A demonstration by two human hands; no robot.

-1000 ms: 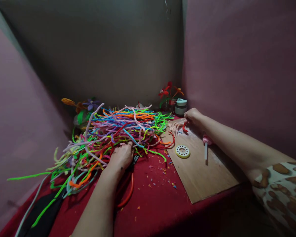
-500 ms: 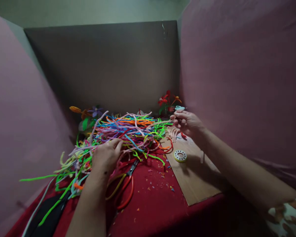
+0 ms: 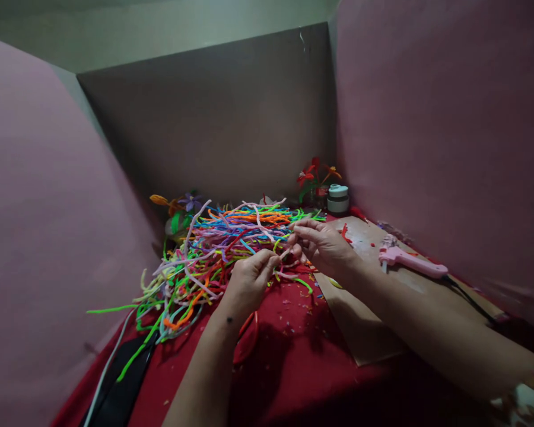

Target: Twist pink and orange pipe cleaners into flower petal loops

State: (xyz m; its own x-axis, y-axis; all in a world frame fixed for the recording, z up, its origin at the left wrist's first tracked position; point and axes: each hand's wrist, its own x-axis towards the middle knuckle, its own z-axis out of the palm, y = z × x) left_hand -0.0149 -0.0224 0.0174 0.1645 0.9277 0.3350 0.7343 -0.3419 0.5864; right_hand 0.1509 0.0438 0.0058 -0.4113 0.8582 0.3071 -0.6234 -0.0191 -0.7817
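A big tangled heap of coloured pipe cleaners (image 3: 213, 243) lies on the red cloth (image 3: 293, 367). My left hand (image 3: 249, 279) and my right hand (image 3: 324, 246) meet at the heap's right edge. Both pinch a pale pink pipe cleaner (image 3: 285, 254) that runs between their fingertips. My left forearm hides most of the orange-handled scissors (image 3: 248, 341) lying on the cloth. A pink glue gun (image 3: 409, 261) rests on the wooden board (image 3: 365, 344), to the right of my right hand.
Small pipe-cleaner flowers (image 3: 314, 175) and a white round container (image 3: 338, 198) stand in the back right corner. More flowers (image 3: 178, 204) sit at the back left. Pink panels and a brown back panel enclose the table. A black strap (image 3: 115, 397) lies at the front left.
My right hand came from the back right corner to the heap's edge. My left hand moved right to meet it. Both now pinch one pale pink pipe cleaner. The view shifted, showing the glue gun.
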